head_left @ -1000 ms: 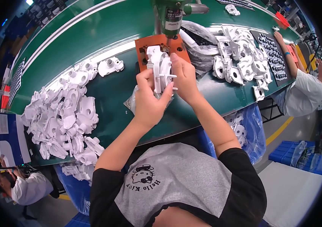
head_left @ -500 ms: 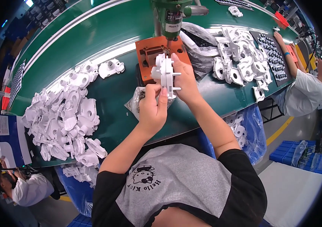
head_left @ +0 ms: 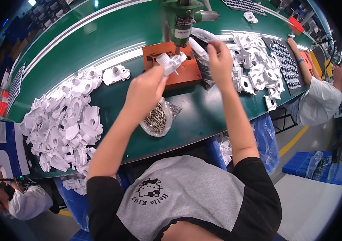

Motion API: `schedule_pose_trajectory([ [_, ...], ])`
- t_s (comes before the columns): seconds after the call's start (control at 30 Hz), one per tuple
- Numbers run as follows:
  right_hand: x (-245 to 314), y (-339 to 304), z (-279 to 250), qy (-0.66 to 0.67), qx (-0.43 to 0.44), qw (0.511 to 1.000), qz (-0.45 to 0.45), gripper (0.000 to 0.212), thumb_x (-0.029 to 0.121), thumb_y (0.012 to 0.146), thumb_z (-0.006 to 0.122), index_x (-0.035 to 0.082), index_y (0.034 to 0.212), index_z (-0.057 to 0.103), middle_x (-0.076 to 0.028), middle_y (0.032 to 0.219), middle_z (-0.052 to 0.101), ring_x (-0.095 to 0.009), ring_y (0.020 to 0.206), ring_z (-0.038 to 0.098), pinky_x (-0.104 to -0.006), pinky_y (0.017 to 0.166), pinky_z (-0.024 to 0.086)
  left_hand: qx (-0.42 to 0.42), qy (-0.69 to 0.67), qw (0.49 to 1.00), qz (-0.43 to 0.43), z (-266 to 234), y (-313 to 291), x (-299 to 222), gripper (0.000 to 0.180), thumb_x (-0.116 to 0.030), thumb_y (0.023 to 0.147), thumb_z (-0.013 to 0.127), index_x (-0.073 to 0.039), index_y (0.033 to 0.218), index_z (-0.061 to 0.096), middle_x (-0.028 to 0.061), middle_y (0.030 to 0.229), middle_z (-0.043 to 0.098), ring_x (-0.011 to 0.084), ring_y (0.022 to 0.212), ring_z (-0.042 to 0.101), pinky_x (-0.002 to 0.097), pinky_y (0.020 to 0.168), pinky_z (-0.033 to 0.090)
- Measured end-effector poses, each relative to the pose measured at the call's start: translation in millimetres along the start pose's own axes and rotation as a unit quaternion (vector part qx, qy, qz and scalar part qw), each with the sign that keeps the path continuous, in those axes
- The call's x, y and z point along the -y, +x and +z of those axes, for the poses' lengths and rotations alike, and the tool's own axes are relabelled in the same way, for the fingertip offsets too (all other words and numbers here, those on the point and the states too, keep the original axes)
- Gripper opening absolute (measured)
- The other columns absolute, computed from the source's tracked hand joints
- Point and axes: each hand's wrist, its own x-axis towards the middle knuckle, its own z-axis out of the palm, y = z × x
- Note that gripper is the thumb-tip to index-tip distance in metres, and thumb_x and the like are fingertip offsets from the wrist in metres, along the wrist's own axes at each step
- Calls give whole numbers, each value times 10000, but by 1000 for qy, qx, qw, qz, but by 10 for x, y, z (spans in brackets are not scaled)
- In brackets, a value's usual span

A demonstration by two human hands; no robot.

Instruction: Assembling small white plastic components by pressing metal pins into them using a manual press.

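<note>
My left hand (head_left: 148, 89) grips a white plastic housing (head_left: 172, 63) by its near end. The part lies over an orange fixture block (head_left: 183, 76), just under the metal tip of a green press (head_left: 181, 24); I cannot tell whether it touches the block. Off to the right, my right hand (head_left: 220, 62) is raised beside a clear plastic bag (head_left: 203, 36). Its fingers are loosely bent, thumb apart, with nothing seen in them. Below the block sits an open bag of small brass-coloured screws (head_left: 155, 119).
White housings are heaped on the left (head_left: 64, 128) and on the right (head_left: 255, 64). One single housing (head_left: 116, 74) lies left of the fixture. A black tray (head_left: 285, 60) of small dark parts stands farther right, where a co-worker (head_left: 319, 96) sits. Blue bins (head_left: 265, 136) hang below the table edge.
The housing has gone from both hands, upright, to my left hand alone, tilted over the fixture. My right hand has let go and moved right. The screw bag has come into fuller view.
</note>
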Motion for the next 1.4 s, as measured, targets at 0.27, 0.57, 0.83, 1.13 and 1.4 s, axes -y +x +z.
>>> schedule_pose_trajectory([
  [0.27, -999, 639, 280, -381, 291, 876, 47, 179, 196, 784, 626, 55, 882, 678, -217, 893, 651, -358, 874, 632, -444, 766, 496, 6, 198, 970, 141, 436, 302, 528, 144, -79, 752, 582, -54, 885, 533, 163, 937, 616, 309, 915, 620, 402, 779, 509],
  [0.57, -1220, 789, 343, -396, 270, 878, 14, 203, 212, 728, 658, 35, 824, 678, -204, 854, 659, -365, 830, 644, -433, 742, 509, 9, 108, 986, 128, 450, 294, 617, 143, -169, 872, 547, -27, 867, 531, 165, 1031, 604, 344, 946, 586, 429, 780, 493],
  [0.83, -689, 792, -20, 143, 227, 951, 156, 235, 148, 724, 659, -59, 834, 663, -141, 757, 681, -180, 710, 676, -304, 637, 516, 7, 124, 983, 138, 508, 245, 684, 142, -149, 875, 532, -7, 870, 532, 199, 1127, 582, 380, 1035, 557, 424, 888, 463],
  [1.13, -2, 339, 270, 136, 342, 923, 112, 224, 102, 780, 588, -60, 915, 663, -118, 794, 675, -160, 700, 642, -261, 705, 499, 4, 96, 990, 105, 551, 92, 571, 475, -382, 805, 639, 38, 1003, 542, 239, 1249, 505, 383, 1200, 452, 449, 1036, 345],
  [1.4, -191, 218, 491, 95, 365, 926, 19, 191, 113, 786, 640, -73, 827, 646, -149, 1002, 580, -229, 912, 567, -320, 802, 438, -5, 116, 988, 104, 581, 84, 600, 632, -462, 667, 739, 38, 998, 541, 221, 1230, 517, 363, 1178, 477, 445, 1009, 377],
])
